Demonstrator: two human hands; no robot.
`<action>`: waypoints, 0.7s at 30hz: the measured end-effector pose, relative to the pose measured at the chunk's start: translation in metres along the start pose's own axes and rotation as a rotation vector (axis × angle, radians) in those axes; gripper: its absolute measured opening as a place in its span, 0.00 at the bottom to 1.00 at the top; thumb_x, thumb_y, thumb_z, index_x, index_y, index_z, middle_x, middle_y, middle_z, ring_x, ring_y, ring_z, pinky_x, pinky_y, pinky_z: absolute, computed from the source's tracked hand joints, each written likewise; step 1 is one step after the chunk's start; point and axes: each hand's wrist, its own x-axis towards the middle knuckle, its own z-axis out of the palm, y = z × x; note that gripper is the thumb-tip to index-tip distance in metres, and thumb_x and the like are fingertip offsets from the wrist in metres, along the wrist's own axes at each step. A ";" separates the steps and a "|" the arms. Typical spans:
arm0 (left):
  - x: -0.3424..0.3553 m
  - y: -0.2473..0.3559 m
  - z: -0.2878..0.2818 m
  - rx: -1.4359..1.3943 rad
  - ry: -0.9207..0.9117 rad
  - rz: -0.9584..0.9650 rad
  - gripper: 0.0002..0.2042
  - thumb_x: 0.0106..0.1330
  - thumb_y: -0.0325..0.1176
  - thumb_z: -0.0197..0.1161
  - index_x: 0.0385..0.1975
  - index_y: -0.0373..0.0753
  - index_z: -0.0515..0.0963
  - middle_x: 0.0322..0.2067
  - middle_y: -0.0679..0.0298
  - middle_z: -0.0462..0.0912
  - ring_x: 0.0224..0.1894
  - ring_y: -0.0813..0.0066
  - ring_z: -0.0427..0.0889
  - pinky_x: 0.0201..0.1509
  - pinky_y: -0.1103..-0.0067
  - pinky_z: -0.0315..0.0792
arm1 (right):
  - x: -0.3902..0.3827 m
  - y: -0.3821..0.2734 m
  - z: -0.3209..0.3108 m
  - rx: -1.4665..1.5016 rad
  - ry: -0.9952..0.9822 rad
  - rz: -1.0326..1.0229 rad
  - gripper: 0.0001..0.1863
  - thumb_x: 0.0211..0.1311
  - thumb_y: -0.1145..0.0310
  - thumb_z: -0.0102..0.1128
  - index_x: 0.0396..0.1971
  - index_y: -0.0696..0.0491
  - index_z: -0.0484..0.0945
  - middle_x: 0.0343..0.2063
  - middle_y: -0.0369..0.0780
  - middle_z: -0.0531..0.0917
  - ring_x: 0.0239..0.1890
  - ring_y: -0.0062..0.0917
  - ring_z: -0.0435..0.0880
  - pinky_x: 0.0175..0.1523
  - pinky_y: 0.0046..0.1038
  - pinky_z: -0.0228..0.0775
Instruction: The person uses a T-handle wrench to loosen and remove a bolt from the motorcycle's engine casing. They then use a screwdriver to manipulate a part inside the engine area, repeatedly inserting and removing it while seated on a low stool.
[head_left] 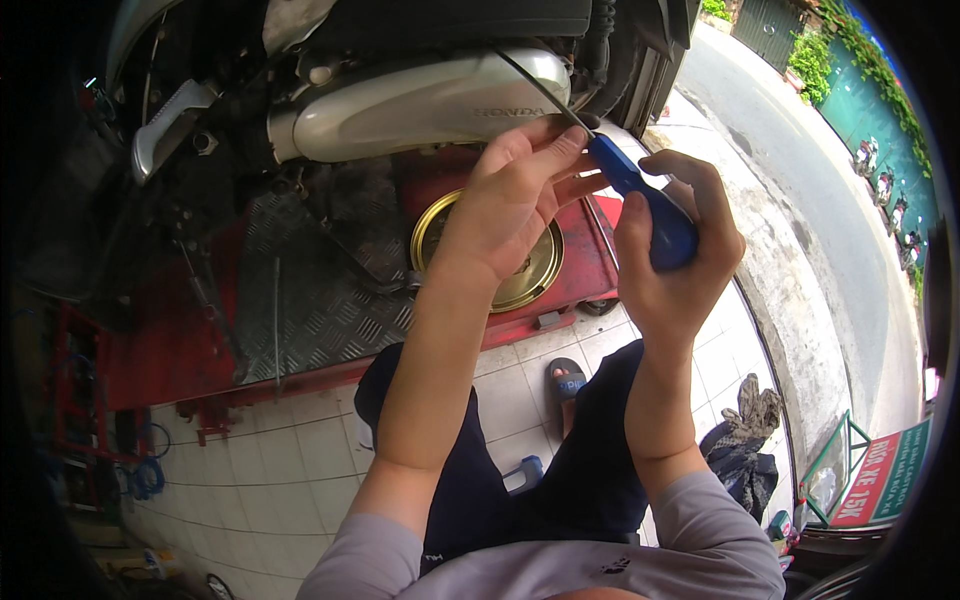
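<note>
A long screwdriver with a blue handle [672,232] slants up and leftward in front of me. Its thin dark shaft [535,82] reaches to the upper edge of a silver motorbike cover [410,108]; where exactly the tip ends is hard to make out. My right hand [685,250] wraps loosely round the thick end of the handle, thumb on one side and fingers on the other. Thumb and forefinger of my left hand [520,185] pinch the shaft close to the handle, while its other fingers stretch out underneath. Below the left hand lies a round gold-coloured tray [425,235], partly covered by my forearm.
The motorbike stands over a red work stand [170,345] with a patterned metal plate [300,315]. White floor tiles [270,500] lie beneath. Dark cloths [745,450] and a red and green sign [880,475] are at right, beside the street [830,190].
</note>
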 end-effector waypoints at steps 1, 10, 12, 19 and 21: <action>0.002 0.003 -0.004 0.154 0.096 0.034 0.15 0.69 0.35 0.56 0.50 0.34 0.72 0.39 0.61 0.81 0.41 0.74 0.80 0.46 0.80 0.73 | 0.000 0.002 0.000 -0.015 0.012 -0.005 0.12 0.46 0.73 0.63 0.34 0.56 0.77 0.13 0.36 0.76 0.15 0.16 0.75 0.23 0.17 0.62; 0.064 0.031 -0.068 0.975 0.443 0.151 0.32 0.67 0.34 0.59 0.67 0.32 0.53 0.23 0.68 0.75 0.21 0.85 0.67 0.21 0.86 0.61 | 0.005 0.009 -0.004 0.163 -0.069 0.038 0.12 0.49 0.73 0.65 0.35 0.57 0.76 0.17 0.41 0.81 0.20 0.21 0.83 0.28 0.18 0.71; 0.072 0.032 -0.068 1.004 0.435 0.116 0.34 0.66 0.33 0.60 0.68 0.31 0.50 0.22 0.68 0.74 0.20 0.86 0.65 0.21 0.86 0.60 | 0.006 0.015 -0.002 0.153 -0.031 -0.013 0.12 0.48 0.73 0.65 0.34 0.57 0.76 0.19 0.40 0.82 0.20 0.23 0.83 0.29 0.19 0.72; 0.081 0.025 -0.075 0.993 0.465 0.132 0.34 0.65 0.31 0.61 0.68 0.31 0.52 0.21 0.70 0.73 0.18 0.87 0.65 0.20 0.86 0.58 | 0.012 0.032 -0.002 0.214 0.077 -0.082 0.15 0.45 0.72 0.67 0.34 0.56 0.75 0.17 0.39 0.80 0.20 0.24 0.82 0.32 0.21 0.73; 0.082 0.023 -0.077 0.995 0.472 0.156 0.34 0.65 0.31 0.61 0.68 0.31 0.53 0.20 0.70 0.73 0.18 0.88 0.65 0.20 0.86 0.58 | 0.010 0.027 -0.004 0.303 0.014 0.069 0.15 0.46 0.72 0.67 0.35 0.56 0.74 0.17 0.40 0.80 0.20 0.23 0.82 0.33 0.21 0.72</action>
